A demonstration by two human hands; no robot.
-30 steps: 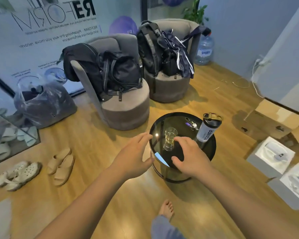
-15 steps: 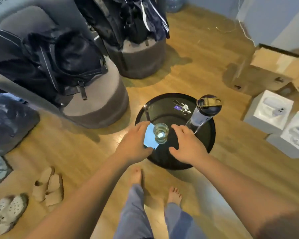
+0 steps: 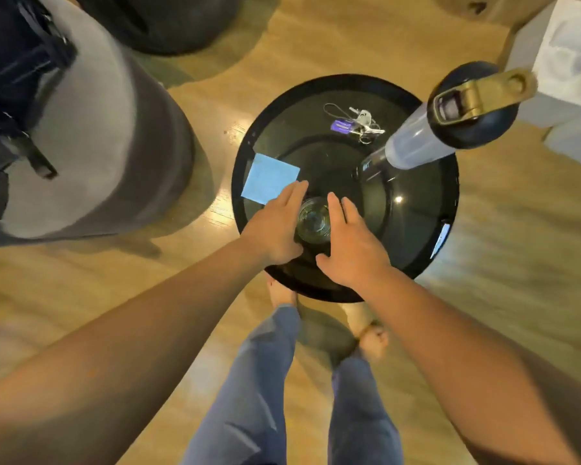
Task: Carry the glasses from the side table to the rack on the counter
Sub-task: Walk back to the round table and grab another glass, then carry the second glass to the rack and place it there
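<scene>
I look straight down on a round black side table (image 3: 413, 209). One clear drinking glass (image 3: 313, 220) stands upright on its near part. My left hand (image 3: 275, 226) lies against the glass's left side, its thumb curled toward the near side. My right hand (image 3: 353, 243) lies along the glass's right side with its fingers straight, touching or almost touching it. The lower part of the glass is hidden by my hands. No rack or counter is in view.
On the table stand a tall shaker bottle (image 3: 443, 122) with a black lid, a key bunch (image 3: 356, 124) and a light-blue square (image 3: 269, 177). A grey round chair (image 3: 91, 156) with dark bags stands left, white boxes (image 3: 567, 52) at the upper right. My bare feet are on the wooden floor below.
The view has tipped down and come closer over the table. Both hands have closed in from either side until they meet the glass. The glass stays on the table.
</scene>
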